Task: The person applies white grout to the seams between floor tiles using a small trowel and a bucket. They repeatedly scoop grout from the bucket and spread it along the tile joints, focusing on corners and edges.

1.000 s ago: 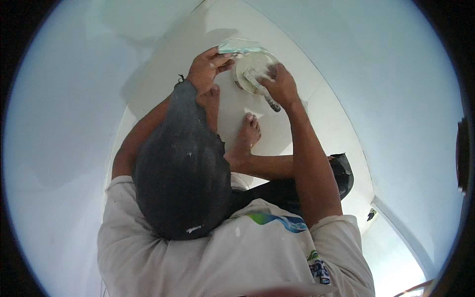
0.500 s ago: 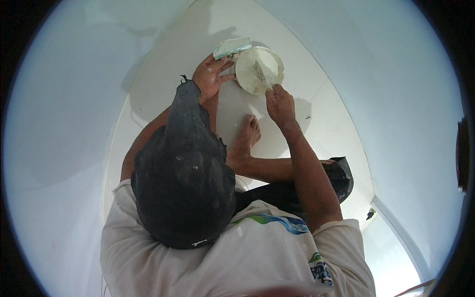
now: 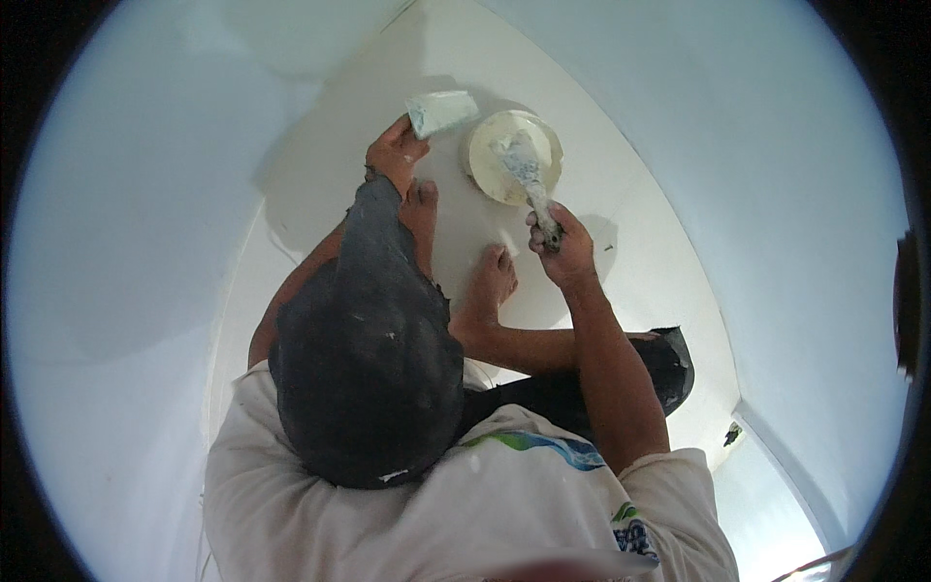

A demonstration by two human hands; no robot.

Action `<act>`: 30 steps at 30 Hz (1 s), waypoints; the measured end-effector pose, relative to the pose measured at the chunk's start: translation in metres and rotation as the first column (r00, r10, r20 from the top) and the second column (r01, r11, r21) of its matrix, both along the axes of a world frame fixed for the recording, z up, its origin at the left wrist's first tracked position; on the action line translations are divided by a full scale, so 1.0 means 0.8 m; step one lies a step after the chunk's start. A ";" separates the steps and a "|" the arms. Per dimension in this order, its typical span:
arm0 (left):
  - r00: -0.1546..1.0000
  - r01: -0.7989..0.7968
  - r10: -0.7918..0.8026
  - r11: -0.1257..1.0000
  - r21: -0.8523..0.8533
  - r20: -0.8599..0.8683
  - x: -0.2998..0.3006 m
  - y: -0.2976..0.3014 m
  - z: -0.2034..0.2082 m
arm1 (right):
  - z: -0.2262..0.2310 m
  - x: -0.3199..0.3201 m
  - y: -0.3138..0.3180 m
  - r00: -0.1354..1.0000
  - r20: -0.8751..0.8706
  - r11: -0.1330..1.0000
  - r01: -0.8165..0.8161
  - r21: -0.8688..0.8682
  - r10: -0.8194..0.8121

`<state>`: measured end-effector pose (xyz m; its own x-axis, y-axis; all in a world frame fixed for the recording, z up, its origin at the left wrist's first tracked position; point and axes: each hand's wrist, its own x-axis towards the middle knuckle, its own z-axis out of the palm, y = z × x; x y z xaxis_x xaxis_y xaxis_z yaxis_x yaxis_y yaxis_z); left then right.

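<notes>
My left hand [image 3: 396,152] is closed on the near edge of a wide rectangular putty blade [image 3: 444,113], smeared with pale paste. It is held to the left of a round bucket [image 3: 472,173] of cream-white putty on the floor. In my right hand [image 3: 567,247], fingers wrap the paste-caked handle of a putty knife [image 3: 534,190]. Its blade, coated in whitish putty, is over the bucket's mouth; I cannot tell whether it touches the paste.
My bare feet [image 3: 497,281] rest on the pale floor [image 3: 543,78] near the bucket. My raised left knee in dark trousers [image 3: 369,339] is between my arms. Pale walls [image 3: 116,242] close in on both sides. A small dark scrap [image 3: 733,434] lies at the right.
The putty knife has lifted from down in the bucket and now shows paste on its blade. My right hand has drawn back toward me. The left hand's blade has tilted and moved left, away from the bucket.
</notes>
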<state>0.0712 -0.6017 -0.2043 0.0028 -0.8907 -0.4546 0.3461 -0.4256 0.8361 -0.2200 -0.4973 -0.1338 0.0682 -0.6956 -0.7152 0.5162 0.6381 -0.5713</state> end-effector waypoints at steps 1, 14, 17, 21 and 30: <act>0.998 -0.003 0.003 1.000 -0.004 0.056 0.000 -0.001 0.000 | 0.006 -0.001 -0.003 1.000 0.011 0.998 -0.007 -0.060 0.008; 0.996 -0.010 0.011 1.000 -0.008 0.091 -0.030 -0.010 0.069 | 0.055 0.064 -0.046 0.353 -0.935 0.774 -0.585 -0.243 -0.026; 0.990 -0.077 0.075 0.997 0.015 0.119 -0.036 -0.009 0.065 | 0.046 0.048 -0.023 0.239 -0.969 0.723 -0.658 -0.209 -0.062; 0.987 -0.061 0.067 0.997 -0.044 0.143 -0.034 -0.004 0.058 | 0.025 0.009 0.008 0.118 -0.990 0.740 -0.672 -0.022 0.077; 0.999 -0.030 0.030 0.999 -0.011 -0.026 -0.016 0.016 0.096 | 0.024 0.078 -0.074 0.202 -0.979 0.735 -0.665 -0.134 0.004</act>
<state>0.0581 -0.5892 -0.1273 0.0181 -0.8957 -0.4443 0.3804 -0.4048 0.8315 -0.1578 -0.5566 -0.1144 -0.0381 -0.9959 -0.0820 -0.7305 0.0838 -0.6778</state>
